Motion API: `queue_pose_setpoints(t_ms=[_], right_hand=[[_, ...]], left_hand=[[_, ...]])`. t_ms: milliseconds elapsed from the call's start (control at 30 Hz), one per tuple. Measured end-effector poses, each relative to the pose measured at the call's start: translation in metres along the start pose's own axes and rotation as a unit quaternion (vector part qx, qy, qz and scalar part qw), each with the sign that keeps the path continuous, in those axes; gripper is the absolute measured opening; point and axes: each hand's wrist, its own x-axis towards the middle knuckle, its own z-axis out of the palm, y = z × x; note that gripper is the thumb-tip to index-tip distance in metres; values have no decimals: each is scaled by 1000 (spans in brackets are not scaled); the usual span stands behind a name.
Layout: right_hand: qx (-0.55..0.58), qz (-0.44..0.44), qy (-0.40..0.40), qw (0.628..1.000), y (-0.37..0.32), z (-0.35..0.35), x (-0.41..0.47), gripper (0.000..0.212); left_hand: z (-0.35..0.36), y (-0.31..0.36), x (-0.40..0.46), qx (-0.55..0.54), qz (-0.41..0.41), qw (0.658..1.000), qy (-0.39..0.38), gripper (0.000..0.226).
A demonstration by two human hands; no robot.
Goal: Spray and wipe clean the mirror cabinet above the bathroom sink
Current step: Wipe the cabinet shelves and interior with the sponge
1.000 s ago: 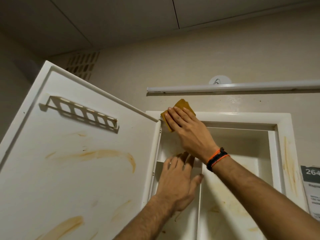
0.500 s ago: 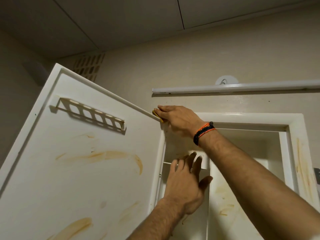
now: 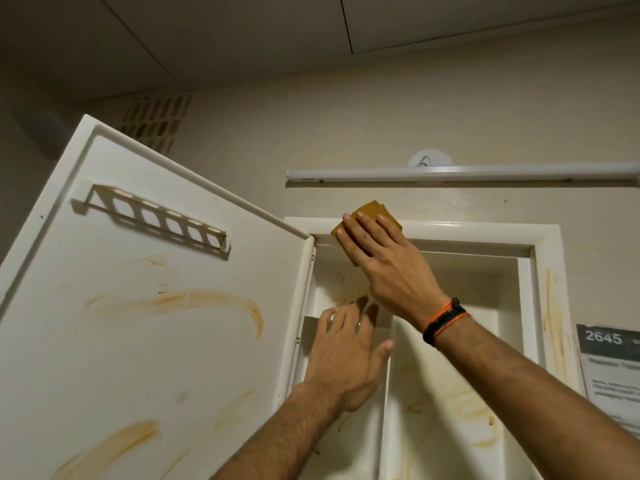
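The white cabinet (image 3: 467, 232) hangs on the wall with its door (image 3: 156, 323) swung open to the left. Orange-brown smears mark the inside of the door, the inner walls and the right frame. My right hand (image 3: 384, 261) presses a folded yellow-brown cloth (image 3: 372, 214) flat against the top frame, near the left corner, fingers straight. My left hand (image 3: 349, 355) rests with spread fingers against the upright divider and small shelf inside the cabinet. The mirror face is out of sight.
A white tube light (image 3: 460, 172) runs along the wall just above the cabinet. A slotted rack (image 3: 156, 216) is fixed high on the door's inside. A paper notice (image 3: 613, 368) hangs at the right edge. A vent grille (image 3: 156, 123) sits near the ceiling.
My right hand slid left with the cloth to the frame's top-left corner by the door, then came back to the right and now lies flat over it. The left hand stayed in place.
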Motion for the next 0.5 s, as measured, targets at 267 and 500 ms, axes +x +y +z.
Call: queue_pose_setpoints(t_ms=[267,500], right_hand=[[23,28,28,999,-29,0,31,61],[25,56,64,996,13,-4,-34,64]], left_hand=[[-7,2,0,3,1,1000,14,72],[2,-6,-2,-6,0,1000,-2,68]])
